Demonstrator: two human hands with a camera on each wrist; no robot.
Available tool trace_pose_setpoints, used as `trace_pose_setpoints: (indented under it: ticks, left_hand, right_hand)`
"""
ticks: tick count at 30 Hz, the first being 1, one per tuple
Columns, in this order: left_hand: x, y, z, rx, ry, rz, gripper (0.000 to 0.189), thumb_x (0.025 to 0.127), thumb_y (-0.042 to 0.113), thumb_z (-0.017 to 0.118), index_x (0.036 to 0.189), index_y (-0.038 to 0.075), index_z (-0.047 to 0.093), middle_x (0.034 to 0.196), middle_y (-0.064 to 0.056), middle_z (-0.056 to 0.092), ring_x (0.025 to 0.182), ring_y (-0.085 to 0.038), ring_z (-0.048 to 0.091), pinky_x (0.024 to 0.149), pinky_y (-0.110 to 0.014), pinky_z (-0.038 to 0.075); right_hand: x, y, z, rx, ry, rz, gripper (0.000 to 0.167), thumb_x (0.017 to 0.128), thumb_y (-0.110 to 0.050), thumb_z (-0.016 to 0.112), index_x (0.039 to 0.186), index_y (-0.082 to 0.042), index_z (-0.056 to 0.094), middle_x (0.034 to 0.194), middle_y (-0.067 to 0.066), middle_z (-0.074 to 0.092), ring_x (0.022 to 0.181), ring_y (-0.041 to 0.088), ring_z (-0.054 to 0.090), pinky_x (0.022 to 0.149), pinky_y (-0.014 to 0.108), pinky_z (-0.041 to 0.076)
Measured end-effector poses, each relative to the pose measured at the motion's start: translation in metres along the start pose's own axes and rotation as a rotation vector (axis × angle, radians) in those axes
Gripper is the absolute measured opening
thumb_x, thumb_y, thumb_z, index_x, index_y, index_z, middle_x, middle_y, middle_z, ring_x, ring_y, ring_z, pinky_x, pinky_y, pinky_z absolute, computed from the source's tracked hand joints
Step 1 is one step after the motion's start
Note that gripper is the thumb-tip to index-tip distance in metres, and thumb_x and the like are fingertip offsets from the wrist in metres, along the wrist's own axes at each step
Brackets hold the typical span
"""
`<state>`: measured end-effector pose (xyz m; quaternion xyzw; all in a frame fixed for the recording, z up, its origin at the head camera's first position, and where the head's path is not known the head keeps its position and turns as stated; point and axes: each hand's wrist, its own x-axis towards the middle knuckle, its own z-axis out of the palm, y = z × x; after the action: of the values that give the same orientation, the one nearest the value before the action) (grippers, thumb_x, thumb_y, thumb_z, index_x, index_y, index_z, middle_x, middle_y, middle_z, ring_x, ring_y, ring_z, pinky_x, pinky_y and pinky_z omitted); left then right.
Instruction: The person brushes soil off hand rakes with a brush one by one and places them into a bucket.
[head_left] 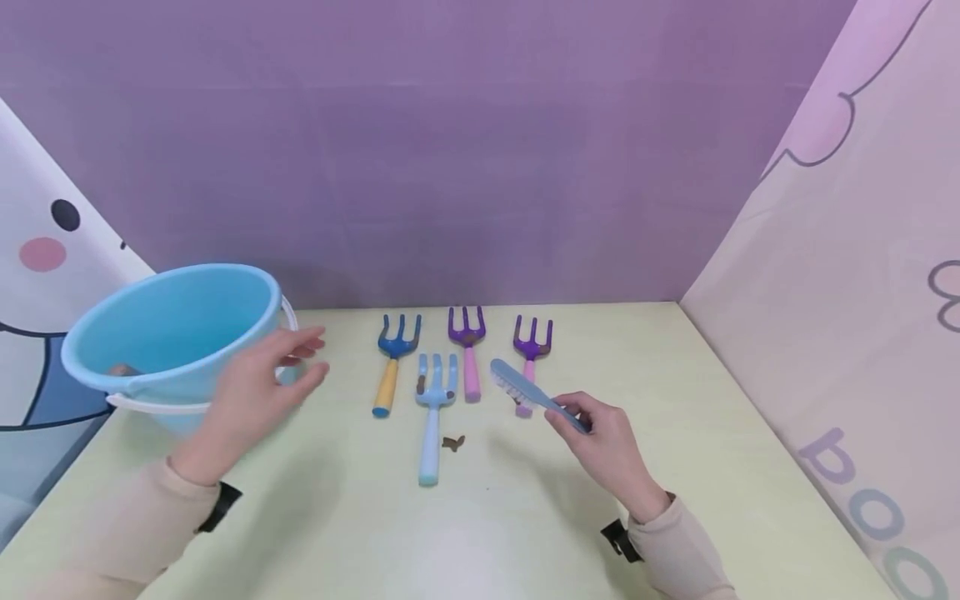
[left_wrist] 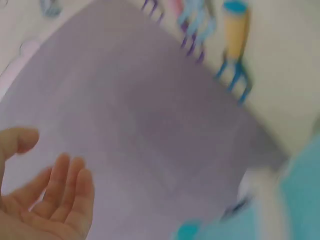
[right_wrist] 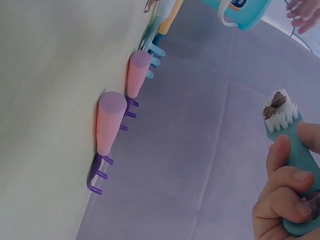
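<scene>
My right hand (head_left: 607,442) grips the handle of a blue-grey brush (head_left: 521,385), white bristles facing down, held above the table. Brown dirt (right_wrist: 274,106) clings to the bristles in the right wrist view. My left hand (head_left: 251,387) hangs in front of the light blue bucket (head_left: 150,385), its fingers loosely bent around nothing. Between the hands lie several toy garden forks: a blue one with a yellow handle (head_left: 387,385), a light blue one (head_left: 430,437) with brown smears, and two purple ones with pink handles (head_left: 471,375), the right one partly behind the brush.
A brown scrap (head_left: 453,443) lies beside the light blue fork on the pale table (head_left: 705,433). Inside the bucket a brownish object (head_left: 123,369) shows only in part. A purple backdrop (head_left: 480,167) rises behind, with printed cloth (head_left: 840,275) at the right.
</scene>
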<state>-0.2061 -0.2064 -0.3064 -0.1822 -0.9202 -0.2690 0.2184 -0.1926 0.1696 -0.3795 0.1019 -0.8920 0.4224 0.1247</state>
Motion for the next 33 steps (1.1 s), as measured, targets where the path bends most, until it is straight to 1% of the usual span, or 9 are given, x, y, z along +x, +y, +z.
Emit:
trace_pose_setpoints:
  ticks: [2, 4, 7, 12, 16, 20, 22, 27, 33]
  left_hand:
    - [-0.003, -0.001, 0.015, -0.064, -0.061, -0.067, 0.046, 0.084, 0.012, 0.063, 0.126, 0.000, 0.050, 0.109, -0.014, 0.062, 0.096, -0.027, 0.059, 0.080, -0.045, 0.050]
    - [-0.005, -0.004, 0.028, -0.120, -0.130, -0.147, 0.049, 0.087, 0.016, 0.061, 0.131, 0.000, 0.046, 0.115, -0.015, 0.059, 0.102, -0.029, 0.057, 0.084, -0.047, 0.048]
    - [-0.005, -0.013, 0.047, -0.149, -0.210, -0.215, 0.050, 0.088, 0.018, 0.059, 0.132, 0.000, 0.044, 0.121, -0.018, 0.055, 0.105, -0.032, 0.055, 0.087, -0.047, 0.047]
    - [-0.002, -0.032, 0.078, -0.139, -0.326, -0.305, 0.052, 0.088, 0.021, 0.059, 0.133, 0.001, 0.043, 0.126, -0.020, 0.050, 0.109, -0.035, 0.053, 0.088, -0.047, 0.046]
    - [0.002, -0.045, 0.100, -0.097, -0.404, -0.353, 0.055, 0.086, 0.025, 0.060, 0.132, 0.000, 0.043, 0.127, -0.021, 0.048, 0.111, -0.037, 0.052, 0.088, -0.047, 0.046]
    - [0.012, -0.051, 0.116, -0.044, -0.444, -0.397, 0.055, 0.085, 0.026, 0.061, 0.130, -0.002, 0.045, 0.124, -0.021, 0.050, 0.110, -0.036, 0.052, 0.089, -0.048, 0.044]
    - [0.018, -0.054, 0.123, -0.024, -0.452, -0.412, 0.056, 0.085, 0.026, 0.061, 0.129, -0.003, 0.045, 0.121, -0.022, 0.051, 0.108, -0.036, 0.052, 0.089, -0.049, 0.043]
    - [0.028, -0.061, 0.137, 0.041, -0.450, -0.401, 0.057, 0.084, 0.026, 0.060, 0.127, -0.007, 0.045, 0.117, -0.024, 0.053, 0.105, -0.035, 0.053, 0.090, -0.049, 0.042]
    - [0.034, -0.066, 0.151, 0.085, -0.474, -0.441, 0.061, 0.083, 0.031, 0.060, 0.127, -0.008, 0.044, 0.118, -0.024, 0.052, 0.102, -0.035, 0.053, 0.089, -0.048, 0.043]
  right_hand:
    - [0.000, 0.000, 0.000, -0.004, -0.004, -0.006, 0.018, 0.084, -0.021, 0.066, 0.097, -0.009, 0.067, 0.063, -0.003, 0.052, 0.048, 0.005, 0.038, 0.042, 0.019, 0.031]
    - [0.000, -0.001, 0.000, -0.006, -0.004, -0.011, 0.017, 0.084, -0.020, 0.066, 0.098, -0.009, 0.067, 0.063, -0.004, 0.053, 0.048, 0.006, 0.038, 0.042, 0.019, 0.031]
    - [0.000, -0.002, 0.000, -0.009, -0.007, -0.019, 0.017, 0.083, -0.018, 0.066, 0.098, -0.009, 0.067, 0.062, -0.004, 0.053, 0.048, 0.005, 0.038, 0.042, 0.019, 0.030]
    - [0.001, -0.005, 0.001, -0.024, -0.023, -0.029, 0.018, 0.083, -0.018, 0.066, 0.099, -0.009, 0.067, 0.062, -0.005, 0.053, 0.048, 0.005, 0.038, 0.043, 0.020, 0.032]
    - [0.001, -0.007, 0.003, -0.032, -0.043, -0.035, 0.018, 0.083, -0.018, 0.066, 0.099, -0.009, 0.067, 0.062, -0.005, 0.054, 0.048, 0.005, 0.039, 0.043, 0.020, 0.033]
    - [0.000, -0.007, 0.004, -0.031, -0.061, -0.033, 0.018, 0.083, -0.018, 0.066, 0.099, -0.009, 0.067, 0.062, -0.005, 0.054, 0.048, 0.006, 0.039, 0.043, 0.020, 0.033]
    - [0.001, -0.007, 0.004, -0.034, -0.066, -0.035, 0.018, 0.083, -0.018, 0.066, 0.099, -0.010, 0.067, 0.062, -0.005, 0.054, 0.048, 0.006, 0.039, 0.043, 0.020, 0.033]
    - [0.001, -0.007, 0.006, -0.039, -0.078, -0.041, 0.017, 0.084, -0.019, 0.066, 0.099, -0.011, 0.067, 0.062, -0.006, 0.054, 0.048, 0.006, 0.039, 0.043, 0.020, 0.033]
    - [0.002, -0.008, 0.006, -0.039, -0.093, -0.034, 0.017, 0.084, -0.020, 0.066, 0.099, -0.011, 0.067, 0.063, -0.005, 0.054, 0.049, 0.006, 0.040, 0.044, 0.020, 0.034]
